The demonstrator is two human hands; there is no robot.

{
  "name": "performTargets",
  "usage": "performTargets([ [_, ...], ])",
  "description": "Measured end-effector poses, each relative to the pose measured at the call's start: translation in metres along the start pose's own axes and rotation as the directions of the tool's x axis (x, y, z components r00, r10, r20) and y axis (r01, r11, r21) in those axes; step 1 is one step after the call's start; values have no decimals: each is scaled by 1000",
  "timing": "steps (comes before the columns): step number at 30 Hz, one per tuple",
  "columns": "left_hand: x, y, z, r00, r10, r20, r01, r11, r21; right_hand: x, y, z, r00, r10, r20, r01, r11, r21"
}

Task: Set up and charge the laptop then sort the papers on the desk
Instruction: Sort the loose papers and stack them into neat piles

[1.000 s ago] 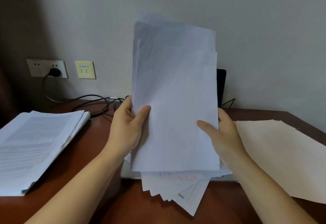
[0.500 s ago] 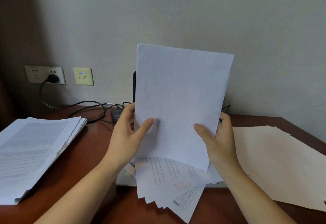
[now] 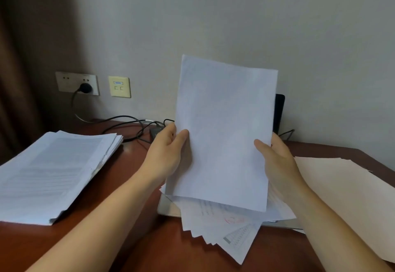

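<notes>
I hold a bundle of white papers (image 3: 224, 134) upright in the middle of the view. My left hand (image 3: 165, 156) grips its left edge, thumb on the front sheet. Its right edge sits in my right hand (image 3: 277, 160), held the same way. Several printed sheets (image 3: 230, 229) fan out unevenly below the blank front sheet. The laptop (image 3: 279, 111) stands open behind the papers; only a dark strip of its screen and part of its pale base (image 3: 168, 207) show. Its charger cable (image 3: 126, 122) runs to a plug in the wall socket (image 3: 85, 87).
A thick stack of printed pages (image 3: 53, 171) lies on the brown desk (image 3: 149, 250) at the left. Cream-coloured sheets (image 3: 346, 196) lie at the right. A yellowish network wall plate (image 3: 119, 86) sits beside the socket. A dark curtain (image 3: 19, 57) hangs at far left.
The bundle has dropped lower and its front sheets have evened up at the top. The view has shifted right, and the sheets fan out more below my hands.
</notes>
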State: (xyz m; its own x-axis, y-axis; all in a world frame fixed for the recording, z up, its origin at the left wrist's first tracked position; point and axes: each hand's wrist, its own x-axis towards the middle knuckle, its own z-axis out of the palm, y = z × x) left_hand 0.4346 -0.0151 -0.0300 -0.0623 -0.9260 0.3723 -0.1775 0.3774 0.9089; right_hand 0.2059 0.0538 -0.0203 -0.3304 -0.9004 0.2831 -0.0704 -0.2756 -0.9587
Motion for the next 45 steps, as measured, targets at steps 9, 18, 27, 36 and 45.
performTargets([
  [9,9,-11,-137,924,-377,-56,378,888,262,-1,-3,109,933,254,253,-235,966,-104],
  [18,4,-45,-282,828,-525,-198,553,707,441,-14,23,255,827,418,376,-434,900,-45],
  [27,21,-93,-327,831,-387,-400,554,646,526,-4,52,313,849,327,415,-144,899,-414],
  [36,29,-91,-249,982,-108,-156,189,648,738,6,41,239,899,152,411,117,821,-559],
  [45,-14,-42,-77,762,73,643,-500,697,514,3,40,56,865,-23,500,487,273,-830],
])
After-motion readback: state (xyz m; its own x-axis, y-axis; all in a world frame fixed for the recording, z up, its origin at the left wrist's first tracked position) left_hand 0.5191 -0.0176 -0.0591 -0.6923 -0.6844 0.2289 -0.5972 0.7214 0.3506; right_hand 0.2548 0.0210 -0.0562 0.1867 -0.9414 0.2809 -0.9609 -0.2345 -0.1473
